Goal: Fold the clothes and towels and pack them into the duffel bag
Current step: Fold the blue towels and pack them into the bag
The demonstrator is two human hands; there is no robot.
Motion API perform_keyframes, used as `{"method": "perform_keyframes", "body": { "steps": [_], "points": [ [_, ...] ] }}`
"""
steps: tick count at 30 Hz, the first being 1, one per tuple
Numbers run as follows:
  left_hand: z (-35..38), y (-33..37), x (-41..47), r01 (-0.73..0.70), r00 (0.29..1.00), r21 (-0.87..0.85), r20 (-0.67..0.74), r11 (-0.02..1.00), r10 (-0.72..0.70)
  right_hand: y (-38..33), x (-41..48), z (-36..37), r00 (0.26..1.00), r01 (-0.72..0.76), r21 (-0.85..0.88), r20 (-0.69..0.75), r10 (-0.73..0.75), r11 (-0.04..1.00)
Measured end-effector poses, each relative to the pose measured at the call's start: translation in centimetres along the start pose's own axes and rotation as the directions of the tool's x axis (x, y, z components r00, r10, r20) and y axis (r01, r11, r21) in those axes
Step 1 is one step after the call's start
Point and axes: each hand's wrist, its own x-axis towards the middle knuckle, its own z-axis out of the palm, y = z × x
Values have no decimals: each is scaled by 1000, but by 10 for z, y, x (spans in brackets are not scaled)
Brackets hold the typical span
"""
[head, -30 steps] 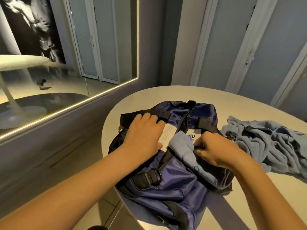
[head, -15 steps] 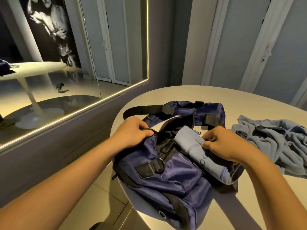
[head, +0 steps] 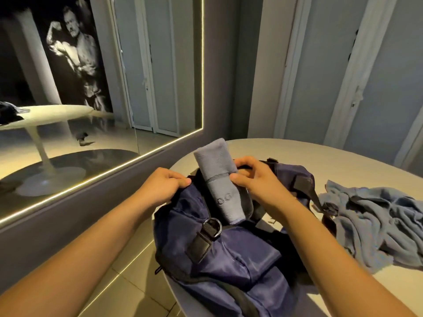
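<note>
Right hand point(head: 254, 179) gripping folded grey towel point(head: 219, 179) mid-length, from its right side. Towel sitting at duffel bag point(head: 229, 255) mouth, long axis pointing away from person, far end sticking up. Left hand point(head: 164, 186) pinching bag rim just left of towel. Crumpled blue garment point(head: 377, 225) lying on worktop point(head: 320, 161), nearer right hand.

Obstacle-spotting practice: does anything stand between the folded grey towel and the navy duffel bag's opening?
Nothing visible: the folded grey towel reaches the mouth of the navy duffel bag, whose rim the left hand grips.
</note>
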Motion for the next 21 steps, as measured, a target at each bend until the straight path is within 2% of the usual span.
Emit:
{"method": "perform_keyframes", "body": {
  "steps": [4, 8, 12, 14, 16, 17, 19, 21],
  "points": [
    [-8, -3, 1, 20, 1000, -35, 12, 999, -19, 20, 8, 9, 990, -11, -185, 136, 37, 983],
    [-10, -2, 1, -92, 989, -4, -121, 996, 91, 24, 18, 8, 978, 16, -361, 199, 60, 932],
    [0, 6, -6, -276, 880, 234, -328, 932, 343, 29, 35, 18, 955, 51, -498, 279, 104, 866],
    [3, 11, -14, -400, 794, 339, -335, 851, 507, 31, 43, 28, 940, 73, -572, 313, 135, 817],
    [2, 15, -20, -470, 744, 459, -253, 754, 618, 32, 48, 33, 948, 56, -576, 286, 138, 815],
    [0, 17, -21, -462, 757, 540, -174, 704, 630, 32, 50, 34, 954, 17, -540, 260, 148, 842],
    [-2, 18, -19, -392, 834, 668, -31, 632, 551, 32, 50, 35, 949, -75, -448, 242, 201, 891],
    [-5, 19, -16, -330, 907, 678, 35, 657, 419, 33, 48, 37, 933, -108, -436, 267, 242, 894]
  ]
}}
